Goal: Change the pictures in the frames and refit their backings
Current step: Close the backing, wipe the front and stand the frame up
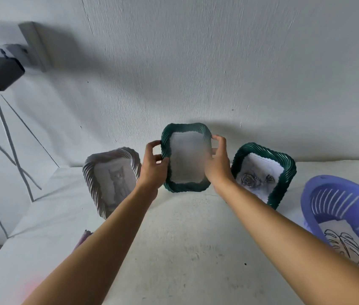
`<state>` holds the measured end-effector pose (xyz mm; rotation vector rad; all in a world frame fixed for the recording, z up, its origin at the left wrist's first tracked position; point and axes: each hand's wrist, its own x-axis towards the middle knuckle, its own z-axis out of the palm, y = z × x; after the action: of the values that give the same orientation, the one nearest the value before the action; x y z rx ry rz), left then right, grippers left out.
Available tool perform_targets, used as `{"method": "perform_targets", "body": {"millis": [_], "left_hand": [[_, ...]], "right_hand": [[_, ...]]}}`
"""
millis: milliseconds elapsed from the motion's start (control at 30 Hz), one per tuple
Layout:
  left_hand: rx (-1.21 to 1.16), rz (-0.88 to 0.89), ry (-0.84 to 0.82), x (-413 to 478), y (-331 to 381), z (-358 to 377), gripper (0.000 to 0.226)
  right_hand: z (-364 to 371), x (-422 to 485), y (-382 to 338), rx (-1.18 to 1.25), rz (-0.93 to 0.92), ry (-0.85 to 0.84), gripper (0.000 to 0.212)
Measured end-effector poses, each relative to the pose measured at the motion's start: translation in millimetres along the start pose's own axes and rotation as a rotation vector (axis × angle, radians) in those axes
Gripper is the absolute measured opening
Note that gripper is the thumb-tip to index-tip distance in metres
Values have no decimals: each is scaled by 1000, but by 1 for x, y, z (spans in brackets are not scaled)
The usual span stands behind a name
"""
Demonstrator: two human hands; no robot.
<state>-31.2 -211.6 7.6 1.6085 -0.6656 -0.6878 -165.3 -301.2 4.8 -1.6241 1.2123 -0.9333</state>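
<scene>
Centrally, both hands grip green frame edges

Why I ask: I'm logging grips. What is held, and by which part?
The middle green frame: left hand grips its left edge, right hand its right edge.

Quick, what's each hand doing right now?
Left hand: grips the left edge of the middle green frame.
Right hand: grips that frame's right edge.
</scene>
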Motion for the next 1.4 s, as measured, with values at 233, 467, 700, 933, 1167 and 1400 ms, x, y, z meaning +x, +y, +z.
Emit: {"method": "perform_targets", "body": {"millis": [233,467,700,933,1167,1400], "left_hand": [[10,78,-19,-17,-37,1,48],[-10,103,-63,-32,-48,-5,47],[33,111,-53,-36,-49,-6,50],[83,122,-59,-39,-49,-7,54],[156,142,-69,-45,-49,-7,60],[322,226,-6,-60,-40,0,64]], "right_hand": [[7,-18,34,32,-158,17,48],[1,-31,48,43,-216,0,47],[1,-34,50,33,-213,-11,43],[-3,-37,49,16,-207,-30,44],[-9,-42,43,-8,-159,-52,45],[-27,-64,36,4,-171,-146,49]]}}
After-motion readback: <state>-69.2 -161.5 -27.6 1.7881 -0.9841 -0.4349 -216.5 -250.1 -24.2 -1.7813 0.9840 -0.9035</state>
